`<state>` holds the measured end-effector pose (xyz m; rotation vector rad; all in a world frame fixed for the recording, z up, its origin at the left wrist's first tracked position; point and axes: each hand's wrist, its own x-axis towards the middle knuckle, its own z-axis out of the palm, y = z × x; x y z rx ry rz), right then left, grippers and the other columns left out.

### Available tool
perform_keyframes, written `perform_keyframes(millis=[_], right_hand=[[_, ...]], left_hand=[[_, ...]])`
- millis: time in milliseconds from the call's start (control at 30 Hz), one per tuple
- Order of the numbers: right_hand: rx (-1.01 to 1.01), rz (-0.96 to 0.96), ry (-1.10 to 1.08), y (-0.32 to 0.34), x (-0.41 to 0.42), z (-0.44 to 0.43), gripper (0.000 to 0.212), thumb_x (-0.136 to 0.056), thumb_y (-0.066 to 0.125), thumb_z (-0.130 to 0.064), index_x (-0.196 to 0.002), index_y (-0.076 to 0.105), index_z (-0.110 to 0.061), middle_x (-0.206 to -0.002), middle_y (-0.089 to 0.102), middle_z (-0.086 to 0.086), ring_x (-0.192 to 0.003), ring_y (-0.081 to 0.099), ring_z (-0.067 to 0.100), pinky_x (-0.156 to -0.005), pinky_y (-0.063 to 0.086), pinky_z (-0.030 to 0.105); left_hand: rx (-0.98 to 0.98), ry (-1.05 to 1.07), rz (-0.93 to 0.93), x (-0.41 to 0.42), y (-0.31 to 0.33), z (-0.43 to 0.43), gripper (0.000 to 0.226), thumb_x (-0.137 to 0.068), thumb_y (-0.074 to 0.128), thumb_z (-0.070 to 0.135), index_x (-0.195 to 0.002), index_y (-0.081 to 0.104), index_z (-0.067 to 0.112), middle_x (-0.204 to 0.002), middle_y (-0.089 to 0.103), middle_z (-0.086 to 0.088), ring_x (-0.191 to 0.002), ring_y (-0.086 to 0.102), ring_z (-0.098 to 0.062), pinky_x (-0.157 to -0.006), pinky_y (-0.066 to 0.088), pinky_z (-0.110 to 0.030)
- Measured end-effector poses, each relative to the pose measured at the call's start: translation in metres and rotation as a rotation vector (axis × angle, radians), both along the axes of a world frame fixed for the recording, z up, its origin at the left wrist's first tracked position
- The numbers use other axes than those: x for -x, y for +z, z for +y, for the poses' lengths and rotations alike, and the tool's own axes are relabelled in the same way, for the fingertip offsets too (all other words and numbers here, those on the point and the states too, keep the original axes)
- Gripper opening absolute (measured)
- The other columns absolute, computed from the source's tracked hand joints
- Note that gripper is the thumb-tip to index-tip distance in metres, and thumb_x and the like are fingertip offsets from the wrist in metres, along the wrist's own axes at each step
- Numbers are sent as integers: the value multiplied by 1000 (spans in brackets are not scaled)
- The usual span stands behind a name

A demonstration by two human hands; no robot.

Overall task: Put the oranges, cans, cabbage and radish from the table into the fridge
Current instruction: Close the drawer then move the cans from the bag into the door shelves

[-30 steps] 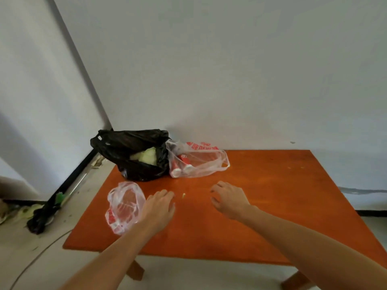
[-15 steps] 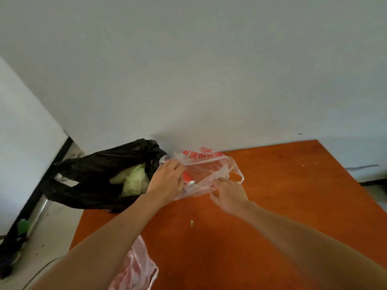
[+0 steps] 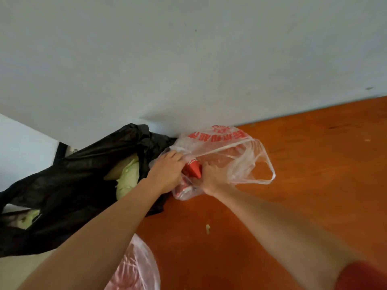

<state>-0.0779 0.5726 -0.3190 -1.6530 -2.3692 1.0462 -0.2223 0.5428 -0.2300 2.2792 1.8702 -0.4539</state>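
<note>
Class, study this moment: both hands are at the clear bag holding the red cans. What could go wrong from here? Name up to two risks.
1. The clear bag looks thin; the left hand and right hand pulling at it could tear it and spill the red cans.
2. The black bag with the cabbage overhangs the table edge; a nudge might tip it off.

two bare forearms reach forward and converge. the left hand point(image 3: 166, 173) is palm down, fingers point(image 3: 174, 156) curled and gripping. the right hand point(image 3: 211, 176) is just beside it, fingers point(image 3: 206, 165) curled closed around something red.
</note>
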Motion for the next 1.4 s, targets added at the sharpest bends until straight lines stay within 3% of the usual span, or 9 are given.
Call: perform_keyframes(millis=[133,233,400,633,800,967,1100,1300,1400], right_hand=[[35,-87,3,-7,7,1,63,-67,69,-60,-112,54,-19,-100,65,2,-92,65,27,-76,54,37],[-4,-71,-9,6,-7,4,70,-67,69,-58,-123,52,-19,-115,60,5,-106,58,28,-83,50,36],[-84,-79,-34,47,-50,6,77,-66,72,-47,-134,44,-25,-124,44,6,-106,53,27,-79,45,34],[-183,-308,-59,63,-85,8,77,-67,72,-48,-134,42,-25,-126,44,7,-114,50,26,-92,47,35],[-138,-341,-62,53,-93,-3,79,-70,75,-49,-135,38,-26,-121,41,4,-106,53,23,-86,53,35],[-159,-324,-81,41,-92,-9,82,-68,77,-52,-134,38,-23,-121,41,5,-106,53,22,-87,52,33],[-160,-262,-120,34,-90,-10,78,-69,77,-44,-133,35,-24,-121,43,5,-109,51,25,-89,52,37],[-150,-233,-137,27,-87,-11,78,-71,78,-41,-133,33,-23,-124,49,4,-114,53,25,-91,51,38],[-164,-236,-133,28,-89,-10,78,-73,77,-42,-134,33,-22,-132,48,4,-122,49,27,-96,49,40]], left_hand=[[68,40,-21,14,-25,3,64,-87,48,10,-148,28,17,-146,38,-3,-135,29,-23,-112,26,-36],[61,56,-4,17,-38,7,63,-90,44,12,-150,24,19,-147,38,-4,-136,31,-26,-115,22,-40],[79,24,172,8,-54,1,50,-92,47,31,-141,42,18,-143,44,-9,-132,38,-31,-117,7,-50],[214,-311,243,-11,-47,3,36,-86,58,12,-121,60,21,-150,36,-9,-136,31,-31,-113,19,-48],[290,-500,513,-7,-67,-8,51,-90,60,23,-139,45,19,-154,23,-19,-138,21,-41,-114,14,-53],[235,-531,531,2,-78,-8,52,-95,52,21,-144,35,16,-155,16,-21,-139,16,-44,-113,15,-53],[169,-377,336,11,-77,0,56,-88,57,26,-139,36,18,-143,38,-12,-129,36,-35,-104,31,-44],[33,238,-383,12,-60,4,67,-63,75,57,-114,49,22,-121,53,2,-106,53,-22,-80,49,-37],[-20,307,-478,6,-57,-10,61,-66,74,53,-113,48,24,-120,54,2,-101,55,-23,-77,50,-38]])
